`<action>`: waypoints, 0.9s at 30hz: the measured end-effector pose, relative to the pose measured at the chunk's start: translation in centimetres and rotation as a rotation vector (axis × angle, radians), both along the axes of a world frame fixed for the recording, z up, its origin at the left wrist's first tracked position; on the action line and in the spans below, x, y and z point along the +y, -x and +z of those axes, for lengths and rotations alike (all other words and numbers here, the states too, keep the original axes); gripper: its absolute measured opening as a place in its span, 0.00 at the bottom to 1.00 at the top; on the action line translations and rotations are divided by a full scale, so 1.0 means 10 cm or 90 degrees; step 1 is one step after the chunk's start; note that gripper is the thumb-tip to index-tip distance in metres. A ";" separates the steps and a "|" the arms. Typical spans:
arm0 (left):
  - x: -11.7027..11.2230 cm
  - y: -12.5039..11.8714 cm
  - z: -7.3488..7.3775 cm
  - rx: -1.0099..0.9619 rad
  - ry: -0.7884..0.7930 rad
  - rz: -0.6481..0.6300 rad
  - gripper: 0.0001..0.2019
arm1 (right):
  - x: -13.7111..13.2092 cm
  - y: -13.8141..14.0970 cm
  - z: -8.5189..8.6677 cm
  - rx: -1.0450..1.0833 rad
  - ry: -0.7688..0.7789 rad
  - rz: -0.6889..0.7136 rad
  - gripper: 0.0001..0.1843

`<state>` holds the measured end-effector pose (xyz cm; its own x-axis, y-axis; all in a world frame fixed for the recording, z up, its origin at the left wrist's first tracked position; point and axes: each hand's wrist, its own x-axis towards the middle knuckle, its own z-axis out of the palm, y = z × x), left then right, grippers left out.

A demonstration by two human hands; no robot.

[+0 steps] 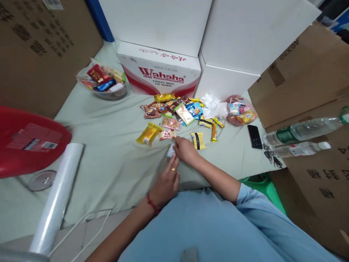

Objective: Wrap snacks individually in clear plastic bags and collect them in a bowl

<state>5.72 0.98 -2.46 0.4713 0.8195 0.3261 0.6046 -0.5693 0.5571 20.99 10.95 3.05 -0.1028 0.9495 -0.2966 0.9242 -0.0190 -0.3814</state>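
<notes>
A small light-blue and white snack packet (170, 150) lies at the near side of the snack pile. My right hand (185, 150) has its fingers curled onto the packet's right edge. From below, my left hand (164, 185) stretches its fingers so that the tips touch the packet's lower edge, with the thumb held apart. Just beyond the packet are a white and red wrapped snack (167, 135) and a yellow wrapped snack (148, 134). Another yellow packet with a black band (198, 141) lies to the right of my right hand.
Behind the snacks stands a Wahaha carton (160, 72). A bowl of snacks (109, 94) is at left, a pink one (233, 119) at right. Near the right edge lie a phone (255, 137), keys (272, 159) and bottles (300, 149). A plastic film roll (57, 200) lies left.
</notes>
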 end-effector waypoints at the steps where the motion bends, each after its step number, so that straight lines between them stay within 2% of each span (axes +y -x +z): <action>1: -0.02 0.10 -0.01 -0.047 0.001 0.034 0.25 | -0.03 -0.03 -0.02 0.011 -0.012 0.005 0.05; 4: 0.04 0.25 -0.06 -0.058 0.027 0.241 0.20 | -0.11 -0.08 -0.11 0.060 -0.045 0.032 0.04; 6: 0.17 0.18 -0.13 -0.004 0.071 0.334 0.20 | -0.14 -0.08 -0.17 0.102 -0.066 0.042 0.06; 8: 0.30 0.03 -0.21 0.011 0.103 0.344 0.20 | -0.17 -0.09 -0.23 0.160 -0.090 0.037 0.11; 10: 0.38 -0.12 -0.25 -0.023 0.089 0.326 0.18 | -0.20 -0.11 -0.26 0.227 -0.112 0.026 0.16; 12: 0.38 -0.23 -0.23 -0.062 0.043 0.320 0.17 | -0.25 -0.17 -0.27 0.296 -0.119 0.002 0.15; 14: 0.33 -0.29 -0.14 -0.089 -0.004 0.310 0.16 | -0.34 -0.24 -0.24 0.401 -0.082 -0.061 0.10; 17: 0.25 -0.33 0.06 -0.121 -0.073 0.239 0.13 | -0.53 -0.37 -0.17 0.633 0.037 -0.189 0.10; 20: 0.21 -0.43 0.21 -0.120 -0.154 0.122 0.21 | -0.71 -0.53 -0.12 0.795 0.071 -0.278 0.20; 23: 0.19 -0.57 0.27 -0.119 -0.161 -0.014 0.27 | -0.82 -0.71 -0.19 0.748 -0.001 -0.344 0.23; 27: 0.18 -0.69 0.26 -0.111 -0.100 -0.168 0.28 | -0.91 -0.97 -0.37 0.590 -0.058 -0.353 0.15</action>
<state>12.64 2.77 0.19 0.5865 0.6099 0.5330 0.3280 -0.7805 0.5322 30.65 1.80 -0.60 0.1996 0.9474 -0.2502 0.1478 -0.2816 -0.9481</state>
